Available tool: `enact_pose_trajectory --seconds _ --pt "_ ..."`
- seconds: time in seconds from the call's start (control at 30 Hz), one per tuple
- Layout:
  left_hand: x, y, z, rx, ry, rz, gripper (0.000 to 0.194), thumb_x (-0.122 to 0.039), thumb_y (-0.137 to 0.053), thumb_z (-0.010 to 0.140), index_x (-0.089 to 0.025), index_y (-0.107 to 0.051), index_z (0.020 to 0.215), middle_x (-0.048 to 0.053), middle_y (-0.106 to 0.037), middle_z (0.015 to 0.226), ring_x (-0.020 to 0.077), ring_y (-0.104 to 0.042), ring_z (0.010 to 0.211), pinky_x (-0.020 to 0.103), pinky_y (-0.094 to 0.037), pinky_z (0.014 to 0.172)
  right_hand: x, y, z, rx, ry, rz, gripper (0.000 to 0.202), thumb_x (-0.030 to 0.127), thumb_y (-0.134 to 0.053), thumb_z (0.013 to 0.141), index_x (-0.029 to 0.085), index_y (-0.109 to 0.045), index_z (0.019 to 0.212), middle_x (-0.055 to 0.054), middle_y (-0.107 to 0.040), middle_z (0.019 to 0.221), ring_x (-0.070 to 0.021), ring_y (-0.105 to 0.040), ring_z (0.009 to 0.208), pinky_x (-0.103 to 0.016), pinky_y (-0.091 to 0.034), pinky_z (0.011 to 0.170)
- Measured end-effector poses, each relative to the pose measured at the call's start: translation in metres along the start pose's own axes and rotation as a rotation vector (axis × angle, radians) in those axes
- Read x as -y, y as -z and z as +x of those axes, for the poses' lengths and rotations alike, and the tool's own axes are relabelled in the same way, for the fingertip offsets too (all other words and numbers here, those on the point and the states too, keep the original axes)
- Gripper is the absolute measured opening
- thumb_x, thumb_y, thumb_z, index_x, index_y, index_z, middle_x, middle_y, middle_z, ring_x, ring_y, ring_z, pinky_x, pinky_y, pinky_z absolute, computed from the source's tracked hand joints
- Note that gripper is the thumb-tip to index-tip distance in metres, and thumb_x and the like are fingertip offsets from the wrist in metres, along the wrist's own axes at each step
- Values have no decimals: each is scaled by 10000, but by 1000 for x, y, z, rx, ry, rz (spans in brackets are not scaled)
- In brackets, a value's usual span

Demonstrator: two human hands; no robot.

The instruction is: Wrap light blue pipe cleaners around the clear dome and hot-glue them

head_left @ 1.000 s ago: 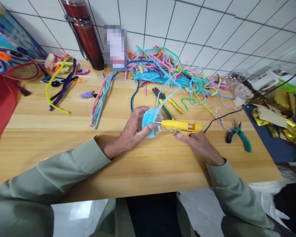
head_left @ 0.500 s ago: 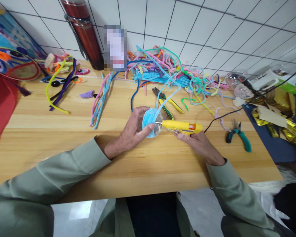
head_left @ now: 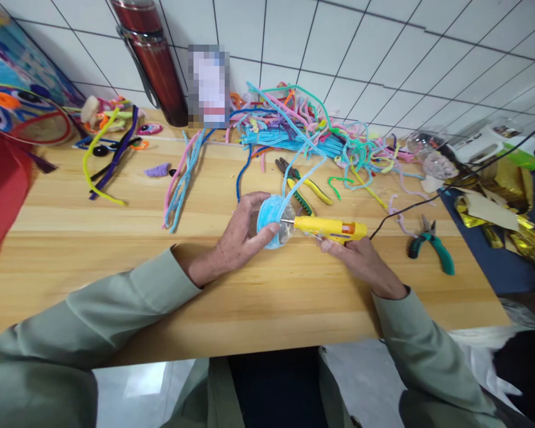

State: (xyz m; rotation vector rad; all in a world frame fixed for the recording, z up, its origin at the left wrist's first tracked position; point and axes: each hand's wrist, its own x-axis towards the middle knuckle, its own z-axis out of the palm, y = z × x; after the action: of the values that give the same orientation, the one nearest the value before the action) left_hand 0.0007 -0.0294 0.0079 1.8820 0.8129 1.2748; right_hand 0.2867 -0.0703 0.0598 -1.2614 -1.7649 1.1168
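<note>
My left hand [head_left: 242, 236] is wrapped round a clear round piece wound with light blue pipe cleaner [head_left: 270, 215], its thumb pressing on the coils. Two loose blue ends rise from the coils toward the back. In my right hand [head_left: 361, 260] is a yellow glue gun [head_left: 323, 226], gripped by its handle, which the fingers partly hide. Its metal nozzle points left and meets the right edge of the blue coils. Just behind the wound piece lie yellow-green pliers [head_left: 310, 185].
A heap of coloured pipe cleaners [head_left: 289, 141] lies along the wall. A red flask [head_left: 154, 65] stands at the back left. Teal pliers [head_left: 439, 251] lie on the right, near a black cord [head_left: 410, 206]. Blue and pink pipe cleaners [head_left: 185, 178] lie at the left.
</note>
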Motion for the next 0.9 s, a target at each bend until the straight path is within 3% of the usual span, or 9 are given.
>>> enact_pose_trajectory --seconds 0.53,0.9 --pt "3 -1 -1 -3 -8 3 499 -478 -671 1073 -265 -490 1487 149 -594 1455 308 -616 1333 557 -539 1165 0 0 2 12 7 -28 415 645 -771 957 255 -850 1074 -53 -842 1006 -263 -767 940 -417 -658 897" --pt "-2 -1 1 -10 1 -7 491 -495 -668 1077 -250 -496 1467 135 -619 1416 275 -646 1262 488 -586 1097 -1 -1 1 7 -12 -2 418 645 -769 955 254 -851 1080 -54 -844 1014 -267 -771 950 -421 -656 899"
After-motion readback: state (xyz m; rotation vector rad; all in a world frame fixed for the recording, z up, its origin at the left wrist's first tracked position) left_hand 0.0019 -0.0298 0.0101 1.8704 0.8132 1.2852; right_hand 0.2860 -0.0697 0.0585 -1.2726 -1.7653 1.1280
